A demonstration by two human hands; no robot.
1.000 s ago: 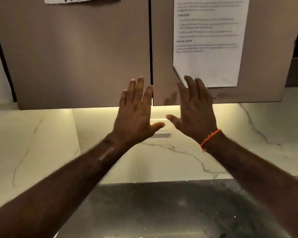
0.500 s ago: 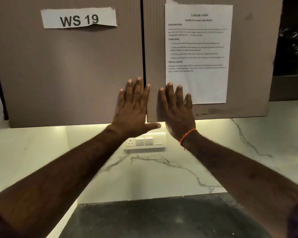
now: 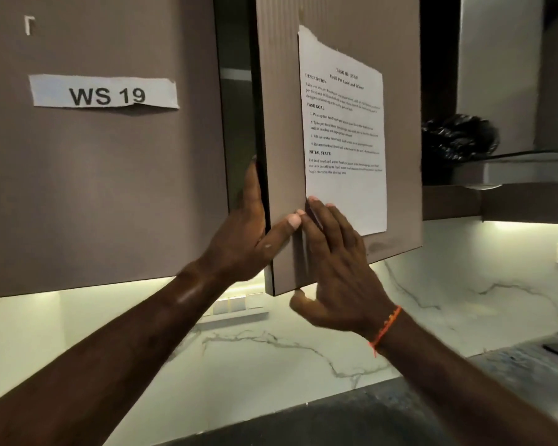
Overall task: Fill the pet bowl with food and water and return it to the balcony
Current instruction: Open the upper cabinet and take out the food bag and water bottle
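The right-hand door (image 3: pixel 281 130) of a brown wall cabinet stands partly swung out, with a dark gap beside it. My left hand (image 3: pixel 252 233) grips that door's free edge, fingers behind it and thumb on its front. My right hand (image 3: pixel 335 262) lies with spread fingers against the door's lower front, its thumb under the bottom edge. A printed task sheet (image 3: pixel 345 133) is taped to the door. No pet bowl, food or water shows. The cabinet's inside is dark and its contents are hidden.
The left cabinet door (image 3: pixel 103 188) stays closed and carries a "WS 19" label (image 3: pixel 105 93). A black plastic bag (image 3: pixel 458 136) sits on a hood at right. Below are a marble backsplash (image 3: pixel 271 349), a switch panel (image 3: pixel 239 305) and a dark counter (image 3: pixel 335 426).
Both palms were flat on the closed doors. Now the right door has swung outward, my left hand has hooked round its edge, and the view has risen and moved closer.
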